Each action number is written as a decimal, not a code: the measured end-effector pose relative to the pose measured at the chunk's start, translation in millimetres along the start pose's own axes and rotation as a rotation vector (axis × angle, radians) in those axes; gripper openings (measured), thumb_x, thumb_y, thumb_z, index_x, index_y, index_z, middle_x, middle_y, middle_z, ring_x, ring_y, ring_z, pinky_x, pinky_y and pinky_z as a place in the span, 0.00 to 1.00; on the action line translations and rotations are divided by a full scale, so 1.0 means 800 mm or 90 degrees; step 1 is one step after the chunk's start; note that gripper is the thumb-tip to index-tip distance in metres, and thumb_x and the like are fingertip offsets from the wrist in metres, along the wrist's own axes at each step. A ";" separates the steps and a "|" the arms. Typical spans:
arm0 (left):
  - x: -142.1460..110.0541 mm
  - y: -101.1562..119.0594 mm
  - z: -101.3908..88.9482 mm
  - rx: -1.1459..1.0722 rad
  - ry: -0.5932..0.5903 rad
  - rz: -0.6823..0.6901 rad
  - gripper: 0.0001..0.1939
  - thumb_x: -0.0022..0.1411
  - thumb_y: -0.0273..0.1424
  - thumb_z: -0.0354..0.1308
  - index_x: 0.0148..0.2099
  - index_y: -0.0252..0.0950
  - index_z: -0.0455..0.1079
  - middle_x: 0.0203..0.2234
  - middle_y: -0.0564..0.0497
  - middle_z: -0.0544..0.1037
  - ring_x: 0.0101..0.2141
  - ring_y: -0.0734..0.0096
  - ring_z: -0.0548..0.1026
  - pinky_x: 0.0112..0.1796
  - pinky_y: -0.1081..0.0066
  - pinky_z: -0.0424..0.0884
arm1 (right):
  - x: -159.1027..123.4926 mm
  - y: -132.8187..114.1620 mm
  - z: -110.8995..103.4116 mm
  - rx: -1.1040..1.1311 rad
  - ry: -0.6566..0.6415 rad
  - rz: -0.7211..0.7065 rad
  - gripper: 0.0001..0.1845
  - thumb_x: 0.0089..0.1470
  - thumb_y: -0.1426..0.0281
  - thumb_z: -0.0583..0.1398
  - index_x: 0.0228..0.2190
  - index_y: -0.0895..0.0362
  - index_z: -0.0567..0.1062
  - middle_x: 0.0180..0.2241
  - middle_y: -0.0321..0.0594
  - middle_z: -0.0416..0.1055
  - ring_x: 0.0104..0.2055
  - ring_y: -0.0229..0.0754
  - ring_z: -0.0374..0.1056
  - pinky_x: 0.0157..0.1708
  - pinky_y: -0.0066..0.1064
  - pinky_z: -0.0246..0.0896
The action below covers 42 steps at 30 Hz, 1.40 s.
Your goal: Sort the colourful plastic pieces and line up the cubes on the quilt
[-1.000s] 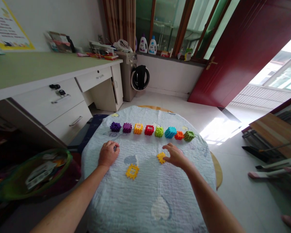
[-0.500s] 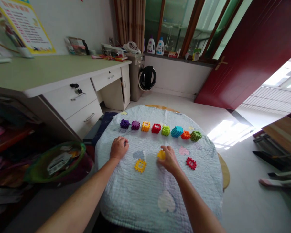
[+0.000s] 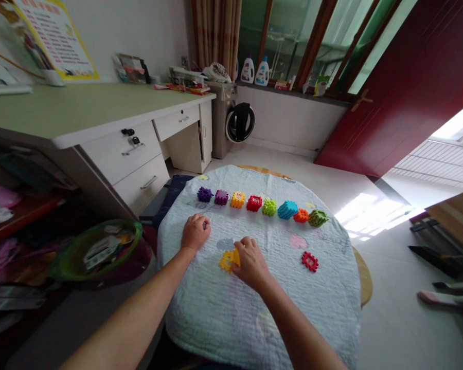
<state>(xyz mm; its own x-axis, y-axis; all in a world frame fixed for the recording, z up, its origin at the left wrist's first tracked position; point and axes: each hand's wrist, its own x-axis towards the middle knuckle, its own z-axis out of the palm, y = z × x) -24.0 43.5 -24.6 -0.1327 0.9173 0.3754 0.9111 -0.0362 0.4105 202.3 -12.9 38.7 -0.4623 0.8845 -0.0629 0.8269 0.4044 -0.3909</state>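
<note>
My right hand [image 3: 249,262] is closed on a small yellow puzzle piece and holds it against a second yellow puzzle piece [image 3: 226,260] that lies flat on the pale blue quilted cloth [image 3: 278,298]. My left hand [image 3: 195,231] rests as a loose fist on the cloth to the left, fingers curled; whether anything is in it is hidden. A red puzzle piece [image 3: 310,261] lies alone to the right. At the far side stands a row of several coloured block cubes, from purple [image 3: 205,194] to green [image 3: 318,218].
The cloth covers a small round table [image 3: 364,280]. A desk with drawers [image 3: 119,149] stands at the left, with a green basket [image 3: 96,249] below it. A washing machine [image 3: 231,121], a red door [image 3: 393,87] and long-handled tools on the floor [image 3: 443,288] lie beyond.
My right hand picked up the small yellow piece and carried it left to the other yellow piece. A red piece came into sight on the right. My left hand stayed put.
</note>
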 end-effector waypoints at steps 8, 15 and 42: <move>0.001 0.001 0.000 0.011 -0.003 0.003 0.06 0.54 0.27 0.53 0.32 0.38 0.70 0.33 0.46 0.74 0.39 0.59 0.70 0.45 0.63 0.67 | -0.010 -0.005 0.008 -0.044 0.020 -0.028 0.20 0.50 0.57 0.63 0.43 0.54 0.73 0.45 0.44 0.68 0.47 0.50 0.60 0.47 0.40 0.56; 0.000 0.001 0.001 0.016 -0.004 0.001 0.06 0.54 0.26 0.53 0.32 0.38 0.71 0.33 0.47 0.74 0.39 0.60 0.70 0.45 0.64 0.67 | -0.013 -0.023 0.024 -0.015 0.006 -0.087 0.08 0.56 0.72 0.56 0.35 0.56 0.75 0.38 0.43 0.72 0.42 0.44 0.65 0.44 0.34 0.57; 0.000 0.001 0.000 0.010 0.002 0.008 0.06 0.52 0.26 0.53 0.31 0.38 0.70 0.33 0.46 0.74 0.38 0.60 0.70 0.44 0.63 0.67 | -0.004 0.024 0.007 0.080 0.146 0.087 0.19 0.44 0.66 0.64 0.40 0.56 0.71 0.40 0.43 0.67 0.43 0.47 0.61 0.45 0.35 0.58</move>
<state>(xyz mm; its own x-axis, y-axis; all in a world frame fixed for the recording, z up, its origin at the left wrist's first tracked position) -23.2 43.8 -24.1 -0.1217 0.9157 0.3829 0.9189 -0.0419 0.3923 217.9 -9.5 26.1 -0.2534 0.9639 0.0812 0.8238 0.2591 -0.5042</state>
